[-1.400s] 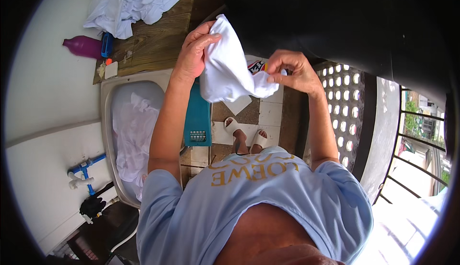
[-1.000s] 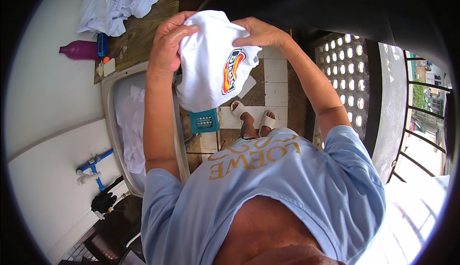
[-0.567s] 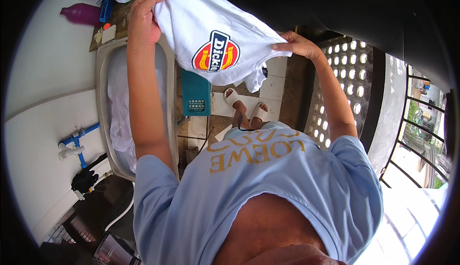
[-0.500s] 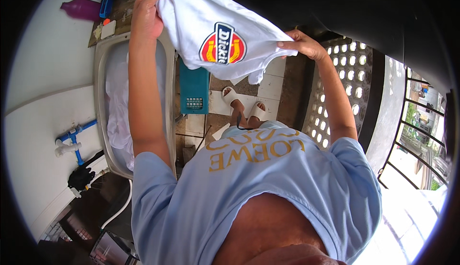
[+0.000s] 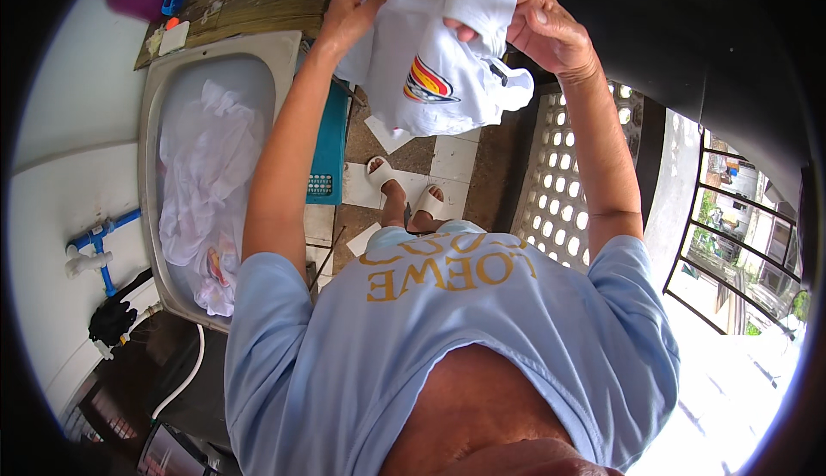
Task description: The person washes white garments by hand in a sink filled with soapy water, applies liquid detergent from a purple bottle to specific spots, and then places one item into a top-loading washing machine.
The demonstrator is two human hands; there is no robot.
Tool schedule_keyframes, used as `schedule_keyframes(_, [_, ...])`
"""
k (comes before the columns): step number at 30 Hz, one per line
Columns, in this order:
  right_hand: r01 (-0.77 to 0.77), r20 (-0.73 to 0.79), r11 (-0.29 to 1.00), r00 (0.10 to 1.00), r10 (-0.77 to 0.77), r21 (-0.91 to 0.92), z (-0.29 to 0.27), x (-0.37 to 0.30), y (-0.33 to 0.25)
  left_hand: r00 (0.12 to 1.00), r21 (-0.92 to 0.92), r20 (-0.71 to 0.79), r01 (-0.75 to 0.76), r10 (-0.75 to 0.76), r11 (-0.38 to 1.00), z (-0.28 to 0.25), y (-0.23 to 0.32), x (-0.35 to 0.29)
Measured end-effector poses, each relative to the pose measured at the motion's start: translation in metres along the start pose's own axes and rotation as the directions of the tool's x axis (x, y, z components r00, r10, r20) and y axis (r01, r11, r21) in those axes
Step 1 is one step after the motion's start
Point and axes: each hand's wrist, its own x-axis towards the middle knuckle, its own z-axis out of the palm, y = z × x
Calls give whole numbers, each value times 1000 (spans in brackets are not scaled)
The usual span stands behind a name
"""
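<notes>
A: Could the white shirt (image 5: 439, 63) fall?

B: Maybe. The left hand (image 5: 351, 7) only pinches one edge, and the right hand (image 5: 544, 30) grips the other. If one lets go, it could drop on the tiled floor (image 5: 447, 162) and get dirty.

A: How does it look?

B: Bunched up and floppy, with a red, yellow and blue badge. It's held up high, beside the wash tub (image 5: 155, 115) full of white clothes (image 5: 202, 184).

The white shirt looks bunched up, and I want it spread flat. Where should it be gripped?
Judging by the bunching, grip the white shirt at its outer edges, coming in from either side as the left hand and right hand do; the printed middle sags loose between them.
</notes>
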Motion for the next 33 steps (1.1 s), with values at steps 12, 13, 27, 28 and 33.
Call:
schedule_keyframes(12, [186,-120,946,980,-159,266,18,14,-43,989,38,-146,15,-9,999,102,-15,-174])
schedule_keyframes(13, [214,-149,933,973,-177,291,20,12,-44,984,49,-160,81,-73,995,104,-22,-170])
schedule_keyframes(27, [-266,-728,964,657,193,16,-60,-87,13,863,-638,41,411,-504,651,-18,-33,-48])
schedule_keyframes(28, [-299,-748,954,634,195,-5,-66,-91,21,870,-617,50,413,-491,669,-21,-22,-42])
schedule_keyframes(33, [-445,-746,895,610,267,-44,-101,-85,33,914,-603,197,397,-354,692,-29,-4,-6])
